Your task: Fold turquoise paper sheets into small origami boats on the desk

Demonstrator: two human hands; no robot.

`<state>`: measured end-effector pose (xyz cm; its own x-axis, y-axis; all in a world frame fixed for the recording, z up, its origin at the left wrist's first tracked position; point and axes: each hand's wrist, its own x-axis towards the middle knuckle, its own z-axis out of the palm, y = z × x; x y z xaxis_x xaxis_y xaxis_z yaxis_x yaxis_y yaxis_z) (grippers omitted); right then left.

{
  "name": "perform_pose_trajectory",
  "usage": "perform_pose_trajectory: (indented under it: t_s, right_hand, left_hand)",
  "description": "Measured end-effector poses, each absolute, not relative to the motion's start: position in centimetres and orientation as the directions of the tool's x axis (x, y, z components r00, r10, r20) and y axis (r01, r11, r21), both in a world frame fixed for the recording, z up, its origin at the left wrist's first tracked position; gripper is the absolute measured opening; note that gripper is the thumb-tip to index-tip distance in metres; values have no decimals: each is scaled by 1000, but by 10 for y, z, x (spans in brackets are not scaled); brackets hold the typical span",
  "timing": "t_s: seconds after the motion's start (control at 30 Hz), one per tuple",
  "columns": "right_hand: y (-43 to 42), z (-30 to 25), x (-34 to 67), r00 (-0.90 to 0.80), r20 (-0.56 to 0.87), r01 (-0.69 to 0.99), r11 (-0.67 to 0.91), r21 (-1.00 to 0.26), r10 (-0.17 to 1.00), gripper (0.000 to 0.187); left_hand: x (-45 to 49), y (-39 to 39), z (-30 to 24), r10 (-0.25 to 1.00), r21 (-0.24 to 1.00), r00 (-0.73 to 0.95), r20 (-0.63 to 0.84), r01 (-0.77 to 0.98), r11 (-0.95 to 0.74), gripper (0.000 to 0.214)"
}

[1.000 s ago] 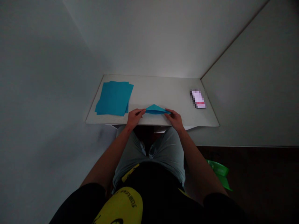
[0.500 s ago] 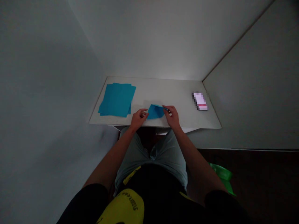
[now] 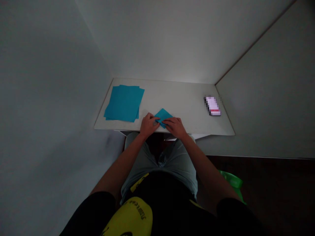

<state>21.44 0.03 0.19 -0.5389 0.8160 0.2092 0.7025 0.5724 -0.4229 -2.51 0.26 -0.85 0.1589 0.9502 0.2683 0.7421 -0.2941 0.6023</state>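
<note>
A small folded sheet of blue paper (image 3: pixel 162 113) lies near the front edge of the white table, turned so that one corner points away from me. My left hand (image 3: pixel 148 126) grips its left side, thumb and fingers close together at the paper. From the other side, my right hand (image 3: pixel 175 126) lies over the right part, its fingers stretched across the sheet and pressing it down. The fingertips of both hands nearly meet at the middle and cover part of the folds.
A loose stack of larger blue sheets (image 3: pixel 124 103) lies on the left of the white table (image 3: pixel 182 95). To the right is a phone (image 3: pixel 212 106), its screen lit and blurred. Walls border the table behind and on the right. A green plastic container (image 3: pixel 231 179) stands on the dark floor.
The folded paper, held up between both hands before, now lies flat with a corner pointing away. My hands have come closer together, the right one moving left and flattening onto the paper.
</note>
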Motion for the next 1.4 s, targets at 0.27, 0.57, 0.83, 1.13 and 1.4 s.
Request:
perform_pose_trajectory:
  t_s: [0.27, 0.57, 0.83, 1.13, 1.4]
  right_hand:
    - [2, -10, 241, -377, 249, 764, 452, -461, 892, 37]
    - [12, -17, 248, -266, 243, 736, 359, -574, 933, 31]
    - [7, -10, 242, -260, 247, 785, 353, -509, 934, 37]
    - [0, -9, 243, -495, 215, 773, 540, -333, 842, 45]
    - [-31, -10, 261, -587, 209, 730, 623, -282, 782, 66]
  left_hand:
    - [-27, 2, -2, 935, 590, 251, 249, 727, -352, 17]
    - [-29, 4, -5, 955, 689, 211, 206, 662, -295, 23]
    - [-20, 0, 7, 961, 600, 199, 194, 750, -276, 38]
    - [-19, -5, 1, 775, 312, 619, 124, 717, -623, 57]
    - [-31, -22, -9, 703, 266, 693, 159, 656, -707, 81]
